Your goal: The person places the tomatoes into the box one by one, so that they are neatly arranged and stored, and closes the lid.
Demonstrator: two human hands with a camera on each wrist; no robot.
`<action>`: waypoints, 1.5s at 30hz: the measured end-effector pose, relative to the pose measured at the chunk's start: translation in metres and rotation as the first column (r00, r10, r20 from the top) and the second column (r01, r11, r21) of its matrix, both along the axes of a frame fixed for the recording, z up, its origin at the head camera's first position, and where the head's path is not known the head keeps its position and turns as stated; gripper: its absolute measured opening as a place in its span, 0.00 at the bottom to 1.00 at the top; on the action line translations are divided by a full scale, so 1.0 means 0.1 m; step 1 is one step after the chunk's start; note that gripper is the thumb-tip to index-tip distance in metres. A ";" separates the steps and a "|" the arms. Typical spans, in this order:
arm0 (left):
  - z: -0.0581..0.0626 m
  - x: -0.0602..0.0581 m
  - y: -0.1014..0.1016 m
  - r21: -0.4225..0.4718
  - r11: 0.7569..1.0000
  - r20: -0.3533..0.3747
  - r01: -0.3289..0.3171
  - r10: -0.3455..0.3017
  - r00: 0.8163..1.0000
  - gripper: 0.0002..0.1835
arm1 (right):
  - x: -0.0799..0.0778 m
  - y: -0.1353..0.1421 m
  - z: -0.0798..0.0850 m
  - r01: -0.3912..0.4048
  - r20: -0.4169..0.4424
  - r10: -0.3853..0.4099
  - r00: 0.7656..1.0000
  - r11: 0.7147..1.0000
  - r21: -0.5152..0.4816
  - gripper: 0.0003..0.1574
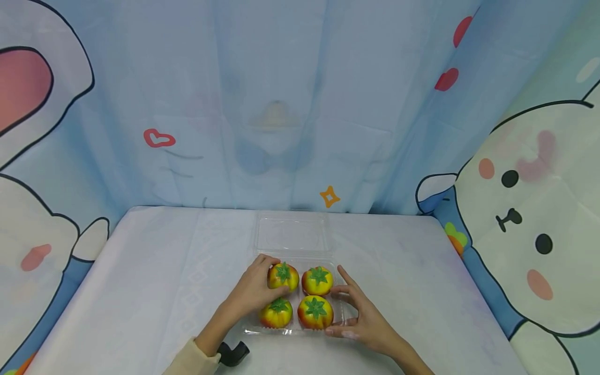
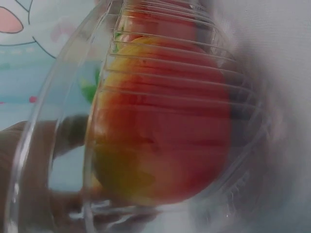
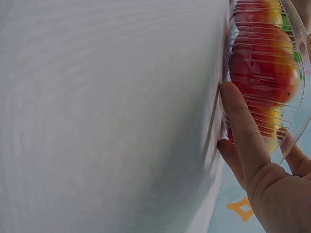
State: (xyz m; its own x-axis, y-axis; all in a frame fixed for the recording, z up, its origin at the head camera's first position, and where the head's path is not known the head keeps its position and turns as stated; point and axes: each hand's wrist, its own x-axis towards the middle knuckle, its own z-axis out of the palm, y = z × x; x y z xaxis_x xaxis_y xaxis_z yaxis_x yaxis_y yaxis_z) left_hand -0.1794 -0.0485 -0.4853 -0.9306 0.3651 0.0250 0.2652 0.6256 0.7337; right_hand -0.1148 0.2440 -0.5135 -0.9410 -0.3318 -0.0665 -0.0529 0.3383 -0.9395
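Note:
Several red-and-yellow tomatoes with green star-shaped tops sit in a clear plastic clamshell box [image 1: 294, 332]. My left hand [image 1: 255, 286] holds the back left tomato [image 1: 287, 278], fingers at its far side and thumb across its near side. In front of that lies another tomato [image 1: 275, 313]. The right hand [image 1: 365, 317] is at the box's right side, fingers spread, beside the back right tomato [image 1: 319, 275] and front right tomato [image 1: 315, 312]. Up close, its straight fingers [image 3: 245, 128] lie along the ribbed plastic wall. Seen through the plastic, a tomato [image 2: 165, 126] fills the left wrist view.
The box's clear lid [image 1: 292, 234] lies folded back toward the far edge of the white-covered table [image 1: 197, 271]. A black strap [image 1: 233, 354] is by the left sleeve. Behind the table hangs a blue printed curtain [image 1: 290, 104].

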 end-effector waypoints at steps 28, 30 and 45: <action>0.01 0.02 0.06 -0.079 0.997 -0.008 -0.015 0.014 1.000 0.35 | 0.00 0.00 0.01 0.009 0.024 -0.009 1.000 1.000 -0.002 0.51; 0.01 0.02 0.06 -0.076 0.997 -0.010 -0.011 0.010 1.000 0.35 | 0.00 0.00 0.01 0.010 0.027 -0.010 1.000 1.000 -0.003 0.51; 0.05 0.02 0.01 -0.069 0.998 -0.044 0.002 -0.005 0.999 0.31 | 0.00 0.02 0.01 0.000 0.022 0.000 1.000 1.000 -0.012 0.51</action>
State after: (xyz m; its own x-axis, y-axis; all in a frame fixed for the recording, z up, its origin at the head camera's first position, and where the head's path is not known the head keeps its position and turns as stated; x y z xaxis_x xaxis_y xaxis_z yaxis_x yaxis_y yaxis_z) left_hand -0.1769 -0.0479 -0.4804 -0.9280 0.3703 0.0412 0.2987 0.6733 0.6764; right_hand -0.1149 0.2456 -0.5128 -0.9393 -0.3328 -0.0837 -0.0318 0.3271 -0.9445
